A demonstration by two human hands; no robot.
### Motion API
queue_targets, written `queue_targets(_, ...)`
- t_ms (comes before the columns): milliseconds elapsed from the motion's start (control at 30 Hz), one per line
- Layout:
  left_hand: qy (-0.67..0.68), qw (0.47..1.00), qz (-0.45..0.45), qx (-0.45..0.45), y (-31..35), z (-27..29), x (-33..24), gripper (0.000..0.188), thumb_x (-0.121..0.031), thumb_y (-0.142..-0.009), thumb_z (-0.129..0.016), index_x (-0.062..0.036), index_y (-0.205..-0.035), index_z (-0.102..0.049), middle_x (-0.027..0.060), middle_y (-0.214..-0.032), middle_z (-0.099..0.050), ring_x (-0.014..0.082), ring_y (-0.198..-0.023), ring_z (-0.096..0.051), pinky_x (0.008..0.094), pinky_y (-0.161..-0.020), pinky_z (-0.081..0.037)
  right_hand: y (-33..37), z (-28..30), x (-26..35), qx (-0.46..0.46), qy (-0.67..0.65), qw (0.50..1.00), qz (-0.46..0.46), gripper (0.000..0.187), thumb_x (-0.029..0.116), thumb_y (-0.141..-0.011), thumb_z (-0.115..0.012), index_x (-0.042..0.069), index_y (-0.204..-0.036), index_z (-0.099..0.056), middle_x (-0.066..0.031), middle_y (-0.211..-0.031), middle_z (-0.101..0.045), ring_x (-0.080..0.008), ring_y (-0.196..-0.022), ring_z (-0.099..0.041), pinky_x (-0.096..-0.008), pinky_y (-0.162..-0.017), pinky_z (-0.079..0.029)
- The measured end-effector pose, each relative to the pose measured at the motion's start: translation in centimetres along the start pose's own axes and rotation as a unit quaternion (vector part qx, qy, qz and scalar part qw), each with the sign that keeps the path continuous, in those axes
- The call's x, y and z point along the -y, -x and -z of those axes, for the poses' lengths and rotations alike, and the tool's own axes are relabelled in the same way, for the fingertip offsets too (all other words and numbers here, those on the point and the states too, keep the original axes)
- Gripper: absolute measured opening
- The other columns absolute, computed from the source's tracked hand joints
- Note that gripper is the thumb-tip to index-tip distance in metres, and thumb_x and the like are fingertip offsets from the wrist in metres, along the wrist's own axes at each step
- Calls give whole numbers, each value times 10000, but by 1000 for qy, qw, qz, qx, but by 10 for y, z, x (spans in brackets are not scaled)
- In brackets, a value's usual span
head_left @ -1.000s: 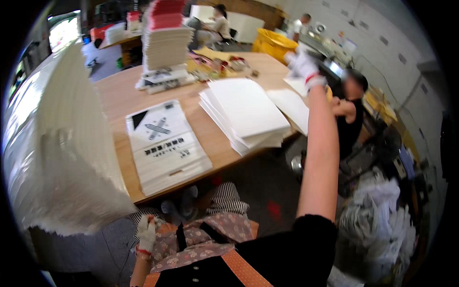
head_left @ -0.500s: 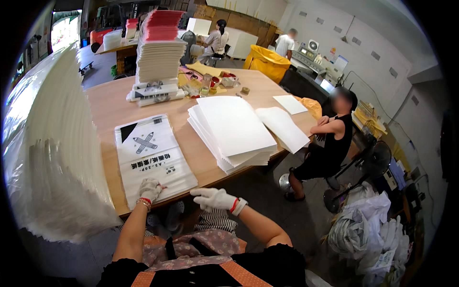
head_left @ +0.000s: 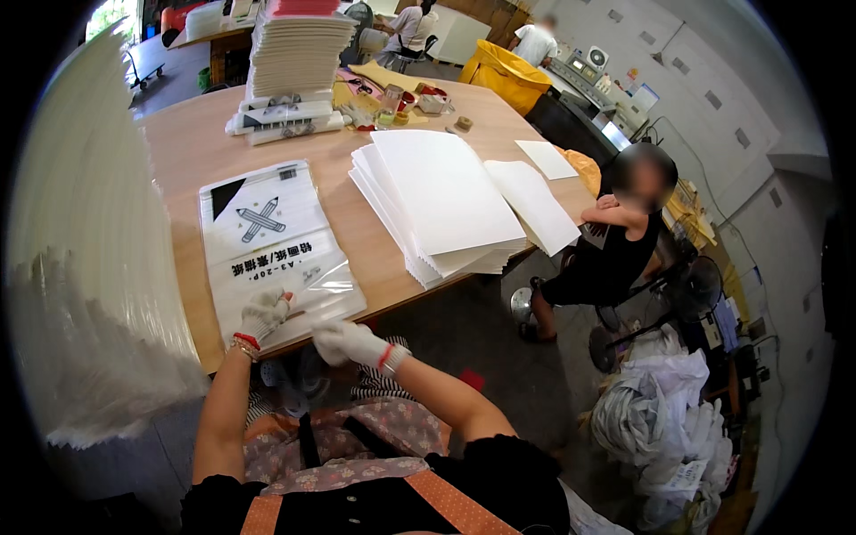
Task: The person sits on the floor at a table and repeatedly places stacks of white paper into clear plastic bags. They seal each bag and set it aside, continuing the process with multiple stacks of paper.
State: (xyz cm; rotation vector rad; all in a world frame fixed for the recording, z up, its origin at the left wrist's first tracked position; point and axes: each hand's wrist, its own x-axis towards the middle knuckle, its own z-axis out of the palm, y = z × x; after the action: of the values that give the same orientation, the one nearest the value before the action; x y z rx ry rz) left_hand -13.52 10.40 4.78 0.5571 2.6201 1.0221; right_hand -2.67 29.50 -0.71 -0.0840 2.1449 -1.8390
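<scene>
- Along the near left edge of the wooden counter [head_left: 183, 147]: printed plastic bags [head_left: 267, 254] in a flat pile, white with a black corner, crossed pencils and dark lettering upside down to the wearer; clear, wrinkled film at the near right part, catching the light.
- On the near left part of that pile: left hand [head_left: 263, 314] in a white knit glove with red cuff trim, palm down; fingers [head_left: 279, 303] bent and close together; cannot tell whether pinching any film.
- At the counter's near edge, just beside the pile's near right corner: right hand [head_left: 350, 345] in a matching glove, slightly blurred; fingers [head_left: 328, 339] curled inward and bunched; cannot tell whether touching or gripping the film.
- Right of the bags, well clear of both hands: fanned stack of white paper sheets [head_left: 441, 196], with a loose white sheet [head_left: 532, 207] beside it and a smaller white sheet [head_left: 547, 160] farther back.
- Behind the bags: tall stack of white packs [head_left: 296, 58], pinkish red on top, with more printed bags lying at its foot.
- Right of that stack: glass jar [head_left: 390, 100] and tape roll [head_left: 464, 123].
- At far left: tall, bulky stack wrapped in clear plastic [head_left: 89, 250].
- Beyond the counter's right end: seated person in black [head_left: 629, 245], arms folded on the counter; behind, black pedestal fan [head_left: 695, 285] and heap of white sacks [head_left: 664, 401].
</scene>
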Motion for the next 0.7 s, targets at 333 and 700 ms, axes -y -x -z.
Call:
queue_targets(333, 377, 897, -14, -230, -111, 10, 118, 174, -111, -899, -455, -43, -1011, -569, 61, -762, -642, 175, -640, -581, 292, -495, -445, -56, 39, 43, -315, 447, 837, 31, 304, 221, -765, -680, 7, -976, -634, -209, -1046, -609, -338, -982, -572, -444, -830, -478)
queue_targets(700, 361, 924, -71, -102, -10, 89, -92, 298, -78, -907, -509, -23, -1200, -516, 34, -882, -677, 37, -587, -501, 187, -490, -407, -100, -44, 107, -197, 359, 906, 110, 335, 42, -841, -553, 25, -1173, -513, -172, -1062, -566, -303, -934, -572, -366, -807, -476)
